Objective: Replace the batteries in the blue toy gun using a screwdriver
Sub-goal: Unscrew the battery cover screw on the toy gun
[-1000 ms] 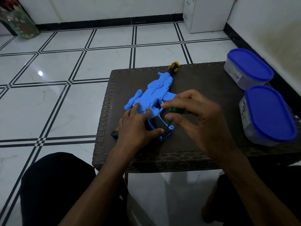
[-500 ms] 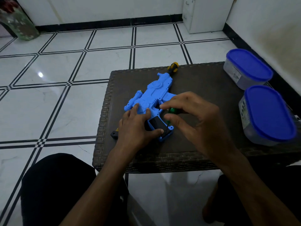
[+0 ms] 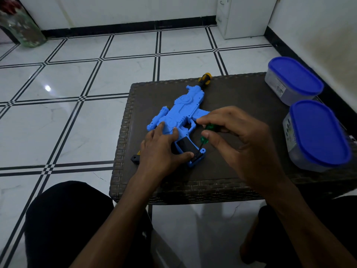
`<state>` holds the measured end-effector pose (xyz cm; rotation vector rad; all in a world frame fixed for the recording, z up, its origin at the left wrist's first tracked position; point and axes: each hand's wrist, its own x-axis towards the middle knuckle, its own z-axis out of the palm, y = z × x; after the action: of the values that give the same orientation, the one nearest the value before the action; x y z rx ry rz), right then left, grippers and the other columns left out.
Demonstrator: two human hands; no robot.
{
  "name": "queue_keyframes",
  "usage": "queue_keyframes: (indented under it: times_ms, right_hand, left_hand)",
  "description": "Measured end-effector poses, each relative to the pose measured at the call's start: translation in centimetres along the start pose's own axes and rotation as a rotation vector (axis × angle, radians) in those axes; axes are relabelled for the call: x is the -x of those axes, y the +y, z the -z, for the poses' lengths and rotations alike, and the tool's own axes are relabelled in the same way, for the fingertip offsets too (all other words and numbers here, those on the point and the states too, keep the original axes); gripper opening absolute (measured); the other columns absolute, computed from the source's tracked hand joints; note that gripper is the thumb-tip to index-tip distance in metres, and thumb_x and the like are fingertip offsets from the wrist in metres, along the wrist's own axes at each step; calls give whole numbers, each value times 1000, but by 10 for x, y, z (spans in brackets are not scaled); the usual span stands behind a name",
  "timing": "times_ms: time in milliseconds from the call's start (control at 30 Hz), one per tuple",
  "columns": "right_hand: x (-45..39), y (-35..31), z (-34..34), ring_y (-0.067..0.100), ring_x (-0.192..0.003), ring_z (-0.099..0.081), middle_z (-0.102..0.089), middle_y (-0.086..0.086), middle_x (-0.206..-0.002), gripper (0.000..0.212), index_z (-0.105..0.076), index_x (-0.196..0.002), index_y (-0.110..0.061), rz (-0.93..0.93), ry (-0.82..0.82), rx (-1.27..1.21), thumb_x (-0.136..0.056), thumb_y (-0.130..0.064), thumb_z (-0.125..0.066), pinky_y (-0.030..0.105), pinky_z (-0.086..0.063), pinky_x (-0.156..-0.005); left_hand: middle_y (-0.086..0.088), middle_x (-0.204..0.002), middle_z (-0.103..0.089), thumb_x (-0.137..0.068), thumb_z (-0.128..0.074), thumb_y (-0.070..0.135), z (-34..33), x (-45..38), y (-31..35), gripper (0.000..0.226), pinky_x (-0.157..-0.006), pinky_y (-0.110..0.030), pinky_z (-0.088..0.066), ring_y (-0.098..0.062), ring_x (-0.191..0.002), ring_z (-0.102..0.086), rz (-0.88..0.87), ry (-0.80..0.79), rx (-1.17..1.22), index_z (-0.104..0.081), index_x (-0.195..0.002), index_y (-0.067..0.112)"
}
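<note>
Dark woven wicker tabletop (image 3: 241,97) carrying light, hollow, stiff blue plastic toy gun (image 3: 180,115), best pinned flat by left hand (image 3: 160,149) pressing its body, right hand (image 3: 237,140) pinching slim green-handled screwdriver (image 3: 205,135), tip near the grip's black battery cover (image 3: 183,146).

Head-worn view, forward and downward

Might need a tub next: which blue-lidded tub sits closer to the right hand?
The nearer tub, by the table's front edge; the other tub sits farther back.
</note>
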<state>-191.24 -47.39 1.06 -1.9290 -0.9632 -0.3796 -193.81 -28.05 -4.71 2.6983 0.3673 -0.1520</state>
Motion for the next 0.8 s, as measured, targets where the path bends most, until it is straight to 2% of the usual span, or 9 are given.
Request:
queue_keyframes:
  times_ms: [267, 433, 600, 700, 800]
  right_hand:
    - [0, 1, -2, 11, -98, -65, -67, 2, -106, 22, -72, -108, -7, 25, -18, 18, -87, -6, -71, 33, -54, -85]
    - [0, -4, -6, 5, -110, -65, -69, -1, -115, 36, -63, -122, -9, -49, -44, -96, -87, -3, -69, 28, -55, -91]
    - [0, -5, -8, 7, -120, -60, -66, 1, -125, 25, -69, -111, -6, -9, -109, -120, -87, 0, -66, 28, -52, -97]
    - [-3, -3, -9, 12, -105, -64, -63, 6, -114, 19, -74, -103, -9, 8, -73, -85, -85, -12, -74, 32, -53, -88]
    - [-6, -1, -8, 16, -87, -63, -60, 7, -96, 17, -76, -98, -7, 35, -25, -64, -81, -11, -76, 31, -52, -77]
  left_hand:
    - [-6, -163, -6, -75, -66, 63, 0, 1, 0, 84, -118, -50, -17, -31, -148, -8, -11, 10, 12, -35, -147, 33]
    - [-7, -163, -7, -75, -67, 62, 0, 2, 0, 84, -118, -50, -18, -31, -148, -9, -11, 18, 21, -35, -147, 33]
    - [-8, -162, -8, -75, -69, 59, -1, 2, 0, 79, -117, -52, -18, -31, -148, -9, -24, 23, 40, -42, -144, 31]
    - [-8, -162, -9, -74, -69, 60, -1, 2, -1, 74, -117, -52, -19, -30, -148, -10, -23, 32, 52, -49, -139, 32]
    - [-6, -163, -7, -74, -68, 62, -1, 1, -1, 74, -117, -51, -19, -30, -148, -9, -13, 20, 35, -47, -140, 36]
